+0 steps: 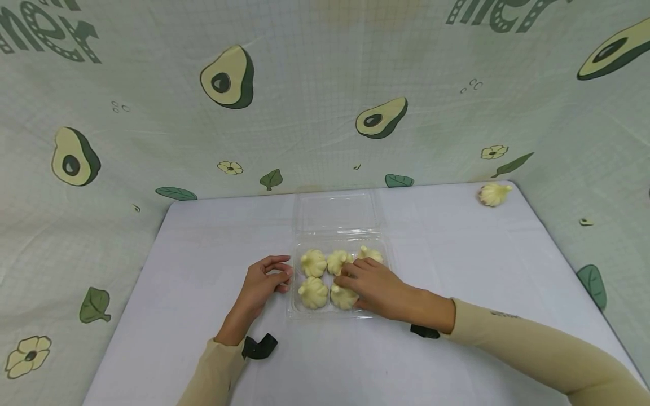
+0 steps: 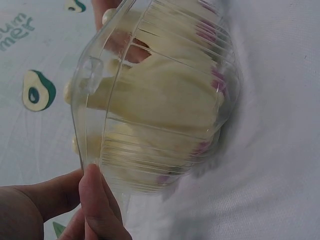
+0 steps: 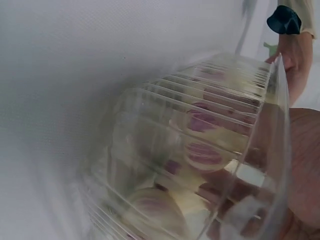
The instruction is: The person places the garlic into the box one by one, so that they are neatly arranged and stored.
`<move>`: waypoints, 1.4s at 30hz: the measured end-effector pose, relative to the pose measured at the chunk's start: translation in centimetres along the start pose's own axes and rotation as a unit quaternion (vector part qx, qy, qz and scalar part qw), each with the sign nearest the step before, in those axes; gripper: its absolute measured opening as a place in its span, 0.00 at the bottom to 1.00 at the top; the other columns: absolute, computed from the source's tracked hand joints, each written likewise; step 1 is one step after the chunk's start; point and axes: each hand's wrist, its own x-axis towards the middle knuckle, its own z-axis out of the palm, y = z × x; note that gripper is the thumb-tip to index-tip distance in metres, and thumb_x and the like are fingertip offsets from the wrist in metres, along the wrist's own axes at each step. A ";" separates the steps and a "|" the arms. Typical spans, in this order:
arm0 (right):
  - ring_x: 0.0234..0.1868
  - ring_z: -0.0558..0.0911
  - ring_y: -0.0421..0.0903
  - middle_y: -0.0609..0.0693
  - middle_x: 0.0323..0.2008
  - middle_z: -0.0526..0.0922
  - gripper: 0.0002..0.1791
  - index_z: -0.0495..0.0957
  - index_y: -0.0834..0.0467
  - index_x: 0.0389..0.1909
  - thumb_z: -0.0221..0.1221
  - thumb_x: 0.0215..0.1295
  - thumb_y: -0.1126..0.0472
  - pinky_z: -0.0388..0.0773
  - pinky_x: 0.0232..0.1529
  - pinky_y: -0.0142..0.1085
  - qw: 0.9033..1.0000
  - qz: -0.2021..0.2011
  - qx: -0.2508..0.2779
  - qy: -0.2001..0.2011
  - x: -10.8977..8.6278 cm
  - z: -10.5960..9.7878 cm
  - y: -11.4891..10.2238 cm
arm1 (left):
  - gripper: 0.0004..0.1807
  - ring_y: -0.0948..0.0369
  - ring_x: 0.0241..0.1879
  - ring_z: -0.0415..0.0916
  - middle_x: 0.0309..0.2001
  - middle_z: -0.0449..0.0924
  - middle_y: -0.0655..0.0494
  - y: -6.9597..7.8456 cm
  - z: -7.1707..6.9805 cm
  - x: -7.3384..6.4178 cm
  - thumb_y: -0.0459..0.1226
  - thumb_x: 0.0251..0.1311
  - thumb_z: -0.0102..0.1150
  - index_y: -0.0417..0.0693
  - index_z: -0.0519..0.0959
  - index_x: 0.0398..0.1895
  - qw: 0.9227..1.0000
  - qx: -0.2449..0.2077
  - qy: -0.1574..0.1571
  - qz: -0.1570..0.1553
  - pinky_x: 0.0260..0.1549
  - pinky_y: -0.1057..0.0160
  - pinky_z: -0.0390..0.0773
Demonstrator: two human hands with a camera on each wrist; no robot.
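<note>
A clear plastic clamshell container [image 1: 325, 314] stands open on the table, its lid [image 1: 335, 213] folded back. Pale garlic bulbs sit in it in two rows, among them a back-left bulb [image 1: 313, 263] and a front-left bulb [image 1: 313, 293]. My left hand [image 1: 264, 283] pinches the container's left rim between thumb and fingers, as the left wrist view shows up close. Reaching in from the right, my right hand [image 1: 378, 287] grips a front-row garlic bulb [image 1: 343, 297], fingers over its top and thumb at its side. Through the ribbed wall [image 3: 195, 120], purple bulb bases show.
Another garlic bulb [image 1: 493, 194] lies at the table's far right corner. White cloth covers the table [image 1: 213, 248]. An avocado-print curtain [image 1: 304, 113] rises along the back and both sides.
</note>
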 end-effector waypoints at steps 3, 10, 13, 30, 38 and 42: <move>0.54 0.80 0.50 0.49 0.51 0.81 0.35 0.83 0.52 0.58 0.85 0.46 0.55 0.78 0.63 0.48 1.000 0.001 -0.003 0.004 0.1 0.3 0.0 | 0.21 0.63 0.35 0.82 0.44 0.81 0.49 0.0 0.0 0.0 0.26 0.70 0.63 0.33 0.78 0.66 1.000 0.000 0.000 0.001 0.30 0.70 0.85; 0.53 0.81 0.49 0.48 0.50 0.81 0.36 0.84 0.53 0.58 0.85 0.44 0.56 0.78 0.62 0.47 1.000 0.002 -0.007 0.012 0.2 0.7 0.0 | 0.21 0.62 0.35 0.82 0.43 0.81 0.49 0.0 0.0 -0.1 0.26 0.70 0.63 0.33 0.77 0.66 1.000 -0.003 -0.001 0.003 0.29 0.70 0.85; 0.52 0.81 0.49 0.48 0.50 0.82 0.36 0.84 0.54 0.57 0.85 0.45 0.56 0.79 0.62 0.46 1.000 0.001 -0.010 0.012 0.1 0.7 0.0 | 0.21 0.62 0.35 0.82 0.43 0.81 0.49 0.0 0.1 -0.1 0.25 0.70 0.62 0.33 0.77 0.65 1.000 -0.003 -0.001 0.005 0.29 0.70 0.85; 0.54 0.81 0.49 0.48 0.51 0.82 0.34 0.83 0.56 0.60 0.82 0.53 0.53 0.79 0.61 0.45 0.998 0.014 0.003 0.055 -1.5 -0.8 0.3 | 0.21 0.61 0.35 0.81 0.43 0.81 0.49 0.1 0.1 -0.3 0.26 0.71 0.63 0.34 0.77 0.66 1.000 -0.006 -0.003 0.005 0.29 0.70 0.85; 0.58 0.82 0.54 0.53 0.57 0.82 0.33 0.81 0.58 0.62 0.80 0.57 0.53 0.79 0.63 0.50 0.993 0.061 -0.001 0.103 -3.8 -2.6 1.8 | 0.21 0.62 0.35 0.81 0.43 0.81 0.50 0.0 0.0 -0.2 0.26 0.71 0.63 0.33 0.77 0.66 1.000 -0.004 -0.002 0.004 0.29 0.70 0.85; 0.58 0.82 0.58 0.57 0.59 0.82 0.34 0.80 0.59 0.63 0.79 0.57 0.56 0.79 0.61 0.55 0.987 0.098 -0.006 0.125 -5.4 -3.3 3.2 | 0.21 0.62 0.34 0.81 0.42 0.81 0.50 0.0 0.1 -0.2 0.26 0.71 0.63 0.33 0.77 0.66 1.000 -0.004 -0.002 0.002 0.29 0.70 0.85</move>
